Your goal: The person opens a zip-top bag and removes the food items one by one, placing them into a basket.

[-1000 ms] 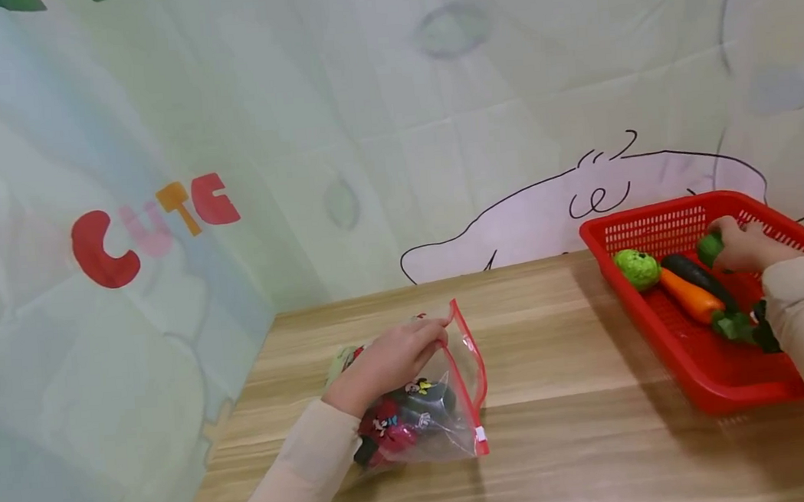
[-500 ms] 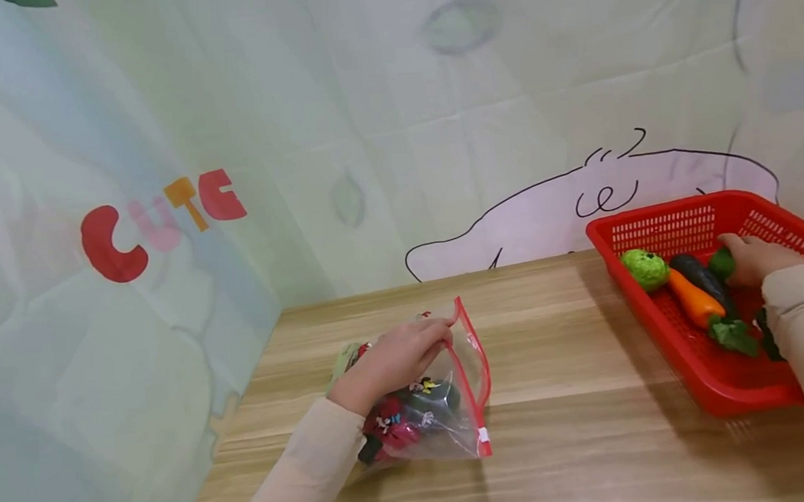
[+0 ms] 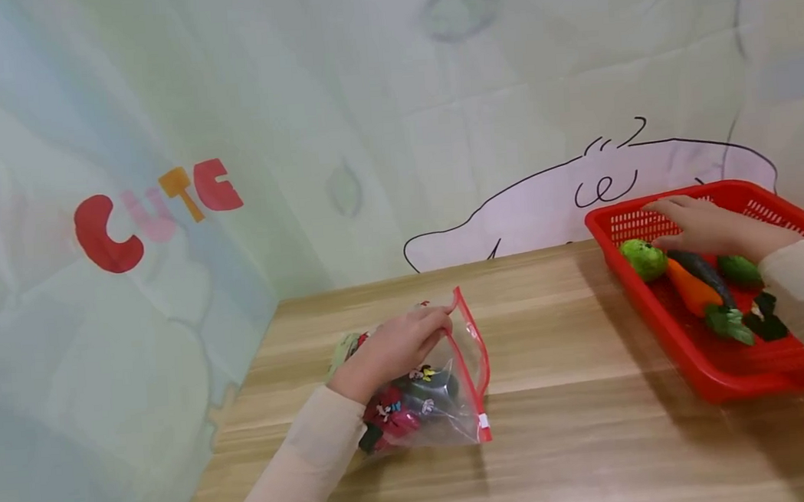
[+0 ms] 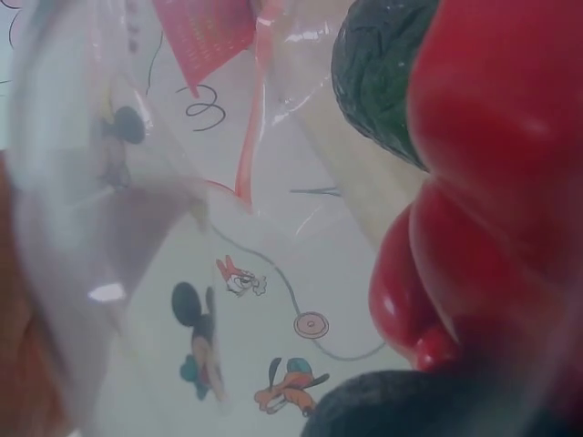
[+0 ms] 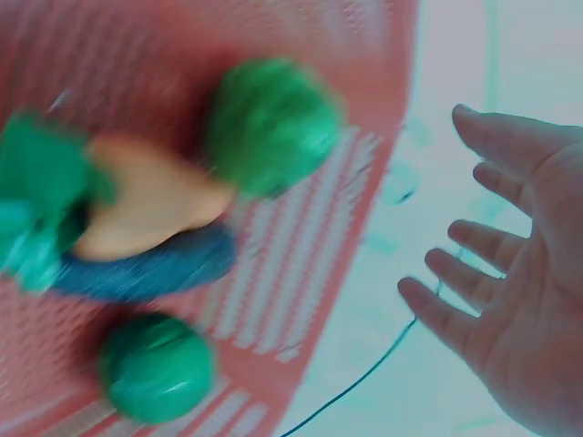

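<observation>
Well, vegetables (image 3: 693, 287) in red basket (image 3: 728, 389), red items (image 4: 510, 109) in clear bag (image 3: 450, 426).

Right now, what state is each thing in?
Zip bag: unzipped, partly filled
Left grip: holding bag's upper edge
Red basket: upright, uncovered
Right grip: open, empty, above basket
Carrot: lying in basket
Long dark vegetable: lying beside carrot
Light green vegetable: lying in basket
Dark green vegetable: lying in basket
Dark leaves: lying in basket
</observation>
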`<state>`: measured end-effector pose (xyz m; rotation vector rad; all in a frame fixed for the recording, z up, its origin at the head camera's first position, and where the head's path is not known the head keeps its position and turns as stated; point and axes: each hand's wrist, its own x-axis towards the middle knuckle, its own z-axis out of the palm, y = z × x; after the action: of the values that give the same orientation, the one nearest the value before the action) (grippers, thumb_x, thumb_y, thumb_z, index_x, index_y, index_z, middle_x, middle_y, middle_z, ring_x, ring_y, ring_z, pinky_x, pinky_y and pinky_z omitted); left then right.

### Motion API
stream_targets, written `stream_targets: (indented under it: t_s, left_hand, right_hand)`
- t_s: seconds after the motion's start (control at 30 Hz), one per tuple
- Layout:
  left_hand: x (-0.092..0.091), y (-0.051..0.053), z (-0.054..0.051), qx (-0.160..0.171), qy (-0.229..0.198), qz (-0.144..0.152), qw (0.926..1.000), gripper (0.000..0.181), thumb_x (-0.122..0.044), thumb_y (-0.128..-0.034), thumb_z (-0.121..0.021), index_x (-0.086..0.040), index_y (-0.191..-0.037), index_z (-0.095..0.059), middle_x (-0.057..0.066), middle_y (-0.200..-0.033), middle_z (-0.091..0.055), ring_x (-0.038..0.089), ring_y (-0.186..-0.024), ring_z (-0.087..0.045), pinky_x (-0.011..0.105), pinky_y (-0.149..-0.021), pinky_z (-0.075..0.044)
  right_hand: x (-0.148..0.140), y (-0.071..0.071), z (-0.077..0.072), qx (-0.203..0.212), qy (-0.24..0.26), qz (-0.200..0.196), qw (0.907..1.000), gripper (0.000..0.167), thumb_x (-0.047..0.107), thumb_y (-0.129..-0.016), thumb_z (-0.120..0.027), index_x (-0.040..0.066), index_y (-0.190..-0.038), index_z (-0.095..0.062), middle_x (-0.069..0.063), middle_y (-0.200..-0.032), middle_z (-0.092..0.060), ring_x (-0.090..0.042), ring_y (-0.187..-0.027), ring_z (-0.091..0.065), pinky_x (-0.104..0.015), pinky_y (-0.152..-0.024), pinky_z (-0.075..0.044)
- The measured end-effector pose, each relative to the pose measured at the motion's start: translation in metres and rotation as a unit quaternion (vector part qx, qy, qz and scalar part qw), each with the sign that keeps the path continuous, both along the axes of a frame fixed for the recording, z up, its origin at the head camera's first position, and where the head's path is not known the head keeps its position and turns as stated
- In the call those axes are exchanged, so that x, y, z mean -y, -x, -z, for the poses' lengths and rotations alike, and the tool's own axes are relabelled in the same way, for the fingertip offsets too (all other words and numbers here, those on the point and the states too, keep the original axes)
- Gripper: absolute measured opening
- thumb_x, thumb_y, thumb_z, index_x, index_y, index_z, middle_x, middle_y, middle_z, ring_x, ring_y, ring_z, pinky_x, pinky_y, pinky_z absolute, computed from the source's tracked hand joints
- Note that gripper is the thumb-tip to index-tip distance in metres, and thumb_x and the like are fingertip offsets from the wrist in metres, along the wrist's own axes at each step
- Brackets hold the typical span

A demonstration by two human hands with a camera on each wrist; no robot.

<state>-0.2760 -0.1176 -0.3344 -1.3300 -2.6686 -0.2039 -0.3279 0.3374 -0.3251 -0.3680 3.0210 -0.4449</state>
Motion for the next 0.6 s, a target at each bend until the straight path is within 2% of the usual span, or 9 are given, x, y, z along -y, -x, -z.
stream_targets:
  t_s: [0.1, 0.2, 0.33, 0.4, 0.5, 0.6]
  left_hand:
    - [-0.001, 0.001, -0.001, 0.003, -0.008, 0.007, 0.9999, 0.012, -0.013, -0.0922, -0.054, -0.015, -0.103, -0.060, 0.000, -0.121, -0.061, 0.014, -0.106, -0.060, 0.028, -0.089, -0.051]
    - [0.000, 0.002, -0.001, 0.006, -0.015, 0.009, 0.9998, 0.013, -0.013, -0.0921, -0.055, -0.016, -0.103, -0.061, -0.001, -0.116, -0.063, 0.012, -0.101, -0.061, 0.027, -0.089, -0.051]
    - [0.000, 0.002, -0.001, 0.014, -0.019, 0.006, 0.9997, 0.014, -0.014, -0.0922, -0.055, -0.016, -0.105, -0.061, -0.001, -0.115, -0.064, 0.011, -0.101, -0.062, 0.026, -0.090, -0.050]
    - [0.000, 0.001, -0.002, 0.017, -0.019, 0.005, 0.9996, 0.015, -0.015, -0.0921, -0.055, -0.016, -0.106, -0.062, 0.000, -0.116, -0.064, 0.012, -0.103, -0.062, 0.027, -0.091, -0.050]
    - [0.001, 0.000, -0.002, 0.015, -0.016, 0.003, 0.9997, 0.016, -0.015, -0.0918, -0.056, -0.017, -0.107, -0.062, -0.001, -0.116, -0.064, 0.012, -0.105, -0.061, 0.027, -0.091, -0.050]
    - [0.001, 0.000, -0.003, 0.008, -0.016, 0.002, 0.9998, 0.017, -0.015, -0.0917, -0.056, -0.017, -0.107, -0.063, -0.002, -0.113, -0.065, 0.011, -0.103, -0.062, 0.027, -0.091, -0.050]
  right_hand:
    - [0.027, -0.008, -0.017, -0.028, 0.001, -0.030, 0.9992, 0.061, 0.032, -0.088, -0.060, 0.001, -0.135, -0.038, -0.030, -0.136, -0.034, -0.048, -0.121, -0.032, -0.069, -0.095, -0.030]
    - [0.056, -0.017, -0.030, -0.054, -0.002, -0.062, 0.9966, 0.055, 0.025, -0.087, -0.061, 0.002, -0.133, -0.042, -0.026, -0.134, -0.041, -0.044, -0.122, -0.037, -0.064, -0.096, -0.035]
    - [0.099, -0.033, -0.036, -0.066, 0.000, -0.128, 0.9896, 0.046, 0.014, -0.087, -0.061, 0.004, -0.129, -0.047, -0.020, -0.129, -0.051, -0.038, -0.119, -0.046, -0.056, -0.097, -0.040]
    - [0.122, -0.043, -0.035, -0.063, -0.008, -0.177, 0.9821, 0.039, 0.012, -0.087, -0.060, 0.006, -0.124, -0.052, -0.015, -0.124, -0.056, -0.034, -0.114, -0.051, -0.051, -0.094, -0.044]
    - [0.156, -0.054, -0.027, -0.043, -0.020, -0.262, 0.9639, 0.029, 0.012, -0.088, -0.059, 0.010, -0.117, -0.059, -0.010, -0.117, -0.061, -0.029, -0.108, -0.056, -0.045, -0.090, -0.049]
    - [0.186, -0.058, -0.015, -0.028, -0.021, -0.319, 0.9472, 0.025, 0.011, -0.088, -0.059, 0.012, -0.114, -0.062, -0.006, -0.112, -0.064, -0.024, -0.104, -0.060, -0.039, -0.087, -0.052]
